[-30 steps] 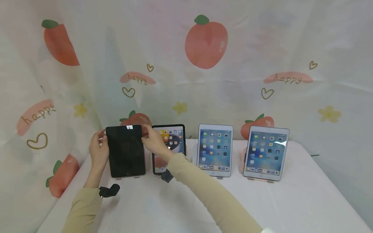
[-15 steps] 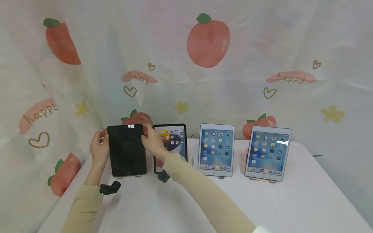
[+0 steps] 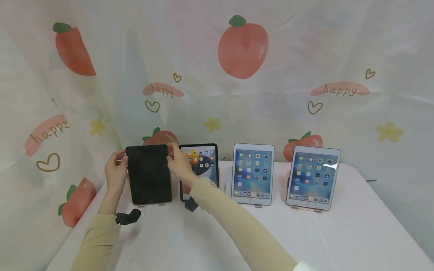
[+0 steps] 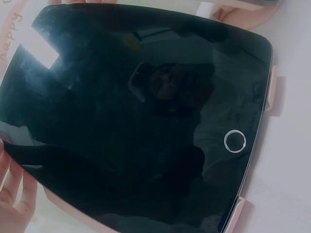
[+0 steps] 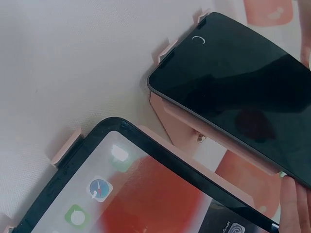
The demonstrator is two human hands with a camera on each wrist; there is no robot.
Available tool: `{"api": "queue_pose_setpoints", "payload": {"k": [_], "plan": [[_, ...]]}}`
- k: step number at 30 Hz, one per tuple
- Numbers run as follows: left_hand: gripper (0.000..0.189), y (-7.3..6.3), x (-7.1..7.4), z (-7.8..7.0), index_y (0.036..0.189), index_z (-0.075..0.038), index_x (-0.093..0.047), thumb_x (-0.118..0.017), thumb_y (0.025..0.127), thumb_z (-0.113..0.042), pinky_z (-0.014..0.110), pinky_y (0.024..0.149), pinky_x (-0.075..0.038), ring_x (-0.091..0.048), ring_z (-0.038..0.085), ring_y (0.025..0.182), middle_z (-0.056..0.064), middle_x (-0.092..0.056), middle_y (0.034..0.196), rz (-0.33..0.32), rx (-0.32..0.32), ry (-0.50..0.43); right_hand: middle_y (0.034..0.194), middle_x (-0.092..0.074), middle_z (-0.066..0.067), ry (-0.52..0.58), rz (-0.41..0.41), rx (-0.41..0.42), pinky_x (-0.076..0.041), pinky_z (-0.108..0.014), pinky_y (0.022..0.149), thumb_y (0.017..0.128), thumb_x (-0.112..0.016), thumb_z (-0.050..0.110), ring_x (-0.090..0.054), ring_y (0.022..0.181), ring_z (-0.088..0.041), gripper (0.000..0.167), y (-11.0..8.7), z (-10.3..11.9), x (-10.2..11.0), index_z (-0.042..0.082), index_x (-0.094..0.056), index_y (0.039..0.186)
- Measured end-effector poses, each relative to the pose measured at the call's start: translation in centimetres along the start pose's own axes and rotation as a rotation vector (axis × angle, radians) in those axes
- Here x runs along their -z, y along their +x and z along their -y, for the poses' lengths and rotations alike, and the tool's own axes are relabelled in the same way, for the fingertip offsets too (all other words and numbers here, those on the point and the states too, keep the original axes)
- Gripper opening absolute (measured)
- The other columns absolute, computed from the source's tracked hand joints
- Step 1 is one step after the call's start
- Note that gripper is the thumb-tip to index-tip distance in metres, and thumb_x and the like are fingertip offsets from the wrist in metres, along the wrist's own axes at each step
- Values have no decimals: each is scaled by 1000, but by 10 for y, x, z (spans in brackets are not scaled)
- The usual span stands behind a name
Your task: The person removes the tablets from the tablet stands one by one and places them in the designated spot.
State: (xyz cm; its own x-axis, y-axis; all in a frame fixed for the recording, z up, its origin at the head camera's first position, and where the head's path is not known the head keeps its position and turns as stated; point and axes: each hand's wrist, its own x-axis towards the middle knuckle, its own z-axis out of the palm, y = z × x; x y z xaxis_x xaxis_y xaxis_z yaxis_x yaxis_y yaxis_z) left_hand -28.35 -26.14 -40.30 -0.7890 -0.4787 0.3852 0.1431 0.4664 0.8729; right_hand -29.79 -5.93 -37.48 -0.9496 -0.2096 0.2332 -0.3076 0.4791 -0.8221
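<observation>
Black tablet, screen dark, leaning back in pink stand, leftmost in row on white surface. Left hand pinching its upper left edge, right hand pinching upper right edge, so both grips narrow, holding same tablet. Black-framed tablet just beside it, screen lit, partly hidden by right hand and sleeve. Further right, two white tablets, app icons showing, kinda angled back too.
</observation>
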Motion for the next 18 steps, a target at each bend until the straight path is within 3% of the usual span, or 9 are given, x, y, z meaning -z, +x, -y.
{"api": "queue_pose_setpoints", "payload": {"k": [9,18], "plan": [[29,0,4,-6,125,-5,-58,-52,98,-10,11,64,-45,-48,-2,76,-19,-49,89,51,112,-120,100,-63,-7,57,-4,2,-48,-21,65,96,-54,8,-57,79,-14,35,1,-4,1,21,-48,129],[28,0,12,-11,126,-7,-55,-51,98,-11,12,69,-48,-51,-2,79,-20,-51,90,110,194,-170,101,-62,-7,95,2,21,-49,-22,72,95,-56,6,-57,86,-15,36,-3,0,4,19,-50,128]]}}
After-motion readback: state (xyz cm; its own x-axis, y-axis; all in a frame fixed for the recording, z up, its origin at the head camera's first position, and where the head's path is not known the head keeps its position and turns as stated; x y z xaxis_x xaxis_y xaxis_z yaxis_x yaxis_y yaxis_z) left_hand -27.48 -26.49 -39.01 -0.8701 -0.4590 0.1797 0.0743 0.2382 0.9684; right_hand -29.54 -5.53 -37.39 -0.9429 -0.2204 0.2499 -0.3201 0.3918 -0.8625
